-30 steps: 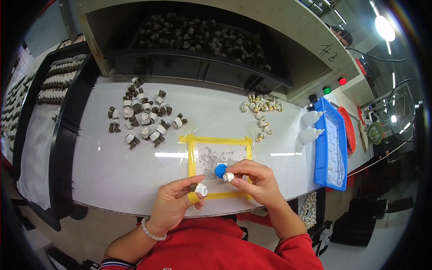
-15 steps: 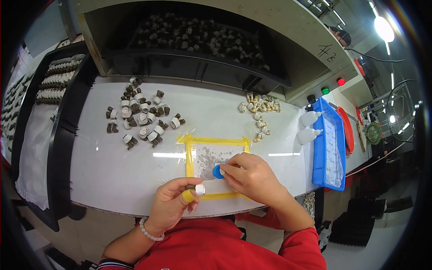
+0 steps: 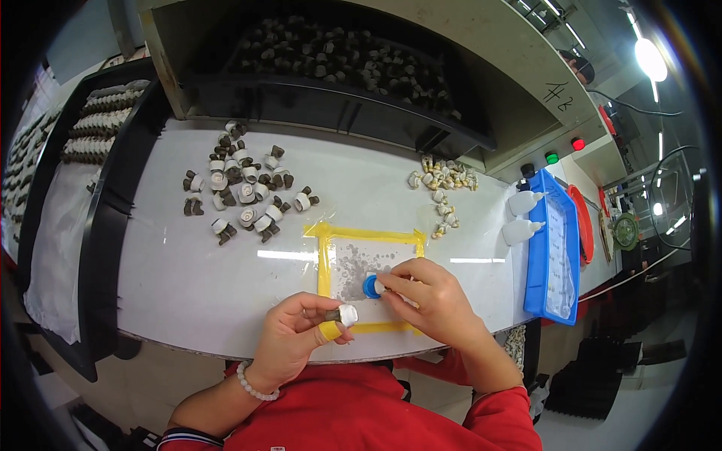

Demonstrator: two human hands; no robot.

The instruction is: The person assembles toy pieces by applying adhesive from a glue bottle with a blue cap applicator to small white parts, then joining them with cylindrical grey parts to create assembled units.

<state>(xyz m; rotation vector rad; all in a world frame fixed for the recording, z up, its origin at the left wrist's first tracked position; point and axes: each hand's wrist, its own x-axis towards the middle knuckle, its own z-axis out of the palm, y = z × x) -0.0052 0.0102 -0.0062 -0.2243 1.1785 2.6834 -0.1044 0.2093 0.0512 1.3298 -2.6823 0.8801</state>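
Note:
My left hand [image 3: 289,327], with yellow tape round one finger, pinches a small white-and-dark-brown figurine part [image 3: 347,314], its white end facing right. To its right, my right hand [image 3: 430,295] is closed at a round blue cap [image 3: 369,286]. A small pale piece [image 3: 380,287] shows between the right fingertips, against the cap; most of it is hidden. The cap rests on a grey-spotted patch [image 3: 350,267] framed with yellow tape [image 3: 324,263]. Loose brown-and-white figurine parts [image 3: 247,194] lie beyond my left hand. Smaller white-and-gold pieces [image 3: 444,177] lie farther right.
A black tray [image 3: 98,203] with rows of parts stands at the left. Under a shelf [image 3: 481,68] at the back sits a black bin [image 3: 301,105] full of parts. Two white squeeze bottles [image 3: 520,231] lean by a blue tray [image 3: 535,278] at the right.
The part in my left hand has moved slightly right and up, and its white end has turned. My right hand stays at the blue cap. The whole view has shifted slightly.

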